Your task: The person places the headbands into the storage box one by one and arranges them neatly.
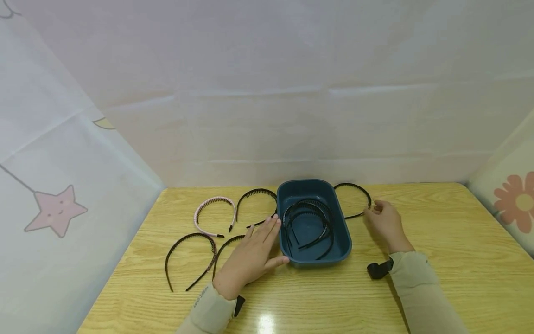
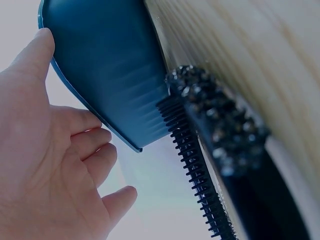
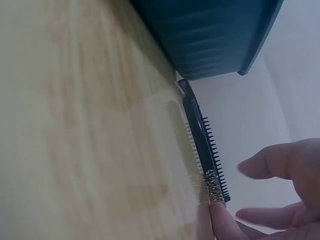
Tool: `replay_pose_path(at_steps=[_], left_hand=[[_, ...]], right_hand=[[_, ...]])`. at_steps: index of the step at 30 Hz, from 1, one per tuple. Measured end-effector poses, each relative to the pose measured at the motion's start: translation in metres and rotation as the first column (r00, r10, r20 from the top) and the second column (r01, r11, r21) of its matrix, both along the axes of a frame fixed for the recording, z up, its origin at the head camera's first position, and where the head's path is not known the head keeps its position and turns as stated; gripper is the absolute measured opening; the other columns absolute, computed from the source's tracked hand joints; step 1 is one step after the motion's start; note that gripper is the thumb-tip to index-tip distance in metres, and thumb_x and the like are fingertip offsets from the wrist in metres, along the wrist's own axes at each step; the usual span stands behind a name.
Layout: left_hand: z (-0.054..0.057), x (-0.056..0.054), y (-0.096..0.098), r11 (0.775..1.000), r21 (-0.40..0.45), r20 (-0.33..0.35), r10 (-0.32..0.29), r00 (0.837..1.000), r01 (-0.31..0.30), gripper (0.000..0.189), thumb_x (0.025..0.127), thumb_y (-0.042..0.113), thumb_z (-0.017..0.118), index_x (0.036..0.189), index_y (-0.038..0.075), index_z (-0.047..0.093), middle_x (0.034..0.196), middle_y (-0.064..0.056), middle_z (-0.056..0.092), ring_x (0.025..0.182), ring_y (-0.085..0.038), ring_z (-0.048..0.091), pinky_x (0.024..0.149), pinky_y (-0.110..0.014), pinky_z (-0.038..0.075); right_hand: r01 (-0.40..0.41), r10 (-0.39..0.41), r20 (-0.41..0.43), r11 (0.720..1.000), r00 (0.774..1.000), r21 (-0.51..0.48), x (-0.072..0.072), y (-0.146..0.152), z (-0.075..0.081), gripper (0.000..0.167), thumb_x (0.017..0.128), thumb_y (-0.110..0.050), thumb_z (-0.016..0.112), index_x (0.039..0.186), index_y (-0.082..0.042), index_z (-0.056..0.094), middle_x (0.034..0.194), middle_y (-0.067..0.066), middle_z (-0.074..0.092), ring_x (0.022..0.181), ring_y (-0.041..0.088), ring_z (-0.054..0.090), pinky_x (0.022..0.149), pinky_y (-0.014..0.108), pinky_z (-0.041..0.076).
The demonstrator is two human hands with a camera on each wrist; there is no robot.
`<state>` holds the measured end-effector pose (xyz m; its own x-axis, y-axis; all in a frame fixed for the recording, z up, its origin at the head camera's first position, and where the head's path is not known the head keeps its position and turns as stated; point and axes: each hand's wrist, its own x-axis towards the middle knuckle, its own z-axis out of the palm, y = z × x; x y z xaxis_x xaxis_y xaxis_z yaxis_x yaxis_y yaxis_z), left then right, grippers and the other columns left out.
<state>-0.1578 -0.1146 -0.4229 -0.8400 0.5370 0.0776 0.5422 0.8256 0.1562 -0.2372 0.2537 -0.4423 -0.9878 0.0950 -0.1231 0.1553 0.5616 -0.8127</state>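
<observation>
A dark blue plastic bin [image 1: 343,232] stands upright on the table, with several black headbands [image 1: 332,229] lying inside it. My left hand [image 1: 252,255], fingers stretched out, touches the bin's left rim; the left wrist view shows the thumb and fingertips along that edge. Right of the bin lies a black toothed headband [image 1: 352,184] with a glittery section [image 3: 212,182]. My right hand [image 1: 385,225] is at its right side. One fingertip touches the glittery part in the right wrist view, while the thumb stays apart from it.
Left of the bin lie a pink headband [image 1: 214,199], a black toothed one [image 1: 256,190] and a dark one with a patterned end [image 1: 193,234]. Another dark headband [image 1: 221,249] is partly hidden by my left hand. A pale cloth backdrop [image 1: 267,116] rises behind the wooden table [image 1: 442,241].
</observation>
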Motion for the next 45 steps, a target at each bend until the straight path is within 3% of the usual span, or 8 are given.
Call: replay_pose_path(at_steps=[8, 13, 16, 20, 27, 32, 38, 45], left_hand=[[0.002, 0.001, -0.001, 1.000, -0.004, 0.011, 0.009, 1.000, -0.009, 0.092, 0.098, 0.067, 0.046, 0.163, 0.007, 0.018, 0.170, -0.008, 0.014, 0.155, -0.024, 0.016, 0.122, -0.056, 0.021], [0.003, 0.001, 0.000, 1.000, 0.007, 0.014, -0.001, 1.000, 0.000, 0.092, 0.098, 0.066, 0.046, 0.163, 0.007, 0.018, 0.170, -0.008, 0.013, 0.155, -0.024, 0.015, 0.122, -0.056, 0.020], [0.003, 0.001, 0.000, 1.000, 0.004, 0.006, 0.002, 1.000, -0.002, 0.092, 0.098, 0.066, 0.046, 0.163, 0.007, 0.017, 0.169, -0.008, 0.014, 0.155, -0.024, 0.016, 0.122, -0.056, 0.021], [0.003, 0.000, -0.001, 1.000, 0.007, 0.008, 0.002, 1.000, -0.002, 0.092, 0.098, 0.065, 0.048, 0.163, 0.007, 0.018, 0.169, -0.009, 0.014, 0.155, -0.024, 0.016, 0.122, -0.056, 0.022], [0.003, 0.001, 0.000, 1.000, 0.017, 0.011, 0.003, 1.000, -0.004, 0.091, 0.098, 0.064, 0.048, 0.163, 0.006, 0.019, 0.169, -0.009, 0.015, 0.155, -0.024, 0.016, 0.122, -0.056, 0.021], [0.002, 0.002, -0.001, 1.000, 0.017, 0.009, 0.004, 1.000, -0.004, 0.091, 0.098, 0.064, 0.049, 0.162, 0.006, 0.020, 0.169, -0.009, 0.015, 0.155, -0.024, 0.017, 0.122, -0.056, 0.021], [0.002, 0.003, 0.000, 1.000, 0.018, 0.010, 0.005, 1.000, -0.005, 0.091, 0.098, 0.064, 0.049, 0.162, 0.006, 0.020, 0.169, -0.009, 0.016, 0.155, -0.024, 0.017, 0.122, -0.056, 0.021], [0.002, 0.003, -0.001, 1.000, 0.021, 0.019, -0.002, 1.000, 0.002, 0.091, 0.099, 0.064, 0.048, 0.163, 0.007, 0.019, 0.169, -0.010, 0.015, 0.155, -0.025, 0.017, 0.122, -0.056, 0.021]], right_hand=[[-0.052, 0.052, 0.063, 0.999, 0.997, 0.001, 0.001, -0.003, 0.004, 0.078, 0.106, -0.031, 0.043, 0.156, 0.015, 0.004, 0.154, 0.040, 0.028, 0.137, 0.051, 0.038, 0.112, 0.059, 0.038], [-0.031, 0.024, 0.059, 0.993, 0.998, 0.117, -0.008, -0.003, 0.008, 0.070, 0.104, -0.026, 0.046, 0.146, 0.026, 0.024, 0.144, 0.047, 0.035, 0.121, 0.054, 0.049, 0.101, 0.059, 0.047], [-0.020, 0.015, 0.030, 0.981, 0.999, 0.192, -0.018, -0.004, 0.009, 0.044, 0.100, -0.022, 0.052, 0.101, 0.021, 0.061, 0.091, 0.035, 0.063, 0.075, 0.037, 0.061, 0.068, 0.042, 0.056], [0.002, -0.011, 0.051, 0.984, 0.999, 0.181, -0.026, -0.003, 0.007, 0.043, 0.097, -0.018, 0.058, 0.056, -0.004, 0.056, 0.046, -0.003, 0.042, 0.043, 0.010, 0.033, 0.046, 0.026, 0.035], [0.032, -0.041, 0.046, 0.982, 0.998, 0.188, -0.029, 0.000, 0.008, 0.033, 0.094, -0.009, 0.060, 0.068, 0.007, 0.073, 0.052, 0.007, 0.062, 0.051, 0.020, 0.058, 0.068, 0.049, 0.058], [0.070, -0.082, 0.055, 0.980, 0.995, 0.187, -0.033, 0.004, 0.006, 0.028, 0.093, -0.006, 0.059, 0.080, 0.012, 0.075, 0.060, 0.011, 0.069, 0.066, 0.031, 0.070, 0.093, 0.063, 0.052], [0.107, -0.117, 0.063, 0.985, 0.991, 0.138, -0.033, 0.009, 0.001, 0.029, 0.094, -0.009, 0.059, 0.082, 0.011, 0.075, 0.056, 0.005, 0.068, 0.053, 0.015, 0.066, 0.094, 0.061, 0.052], [0.177, -0.177, 0.028, 0.984, 0.984, 0.015, -0.020, 0.008, -0.003, 0.037, 0.100, -0.017, 0.058, 0.110, 0.016, 0.070, 0.063, 0.003, 0.070, 0.060, 0.013, 0.064, 0.102, 0.064, 0.045]])
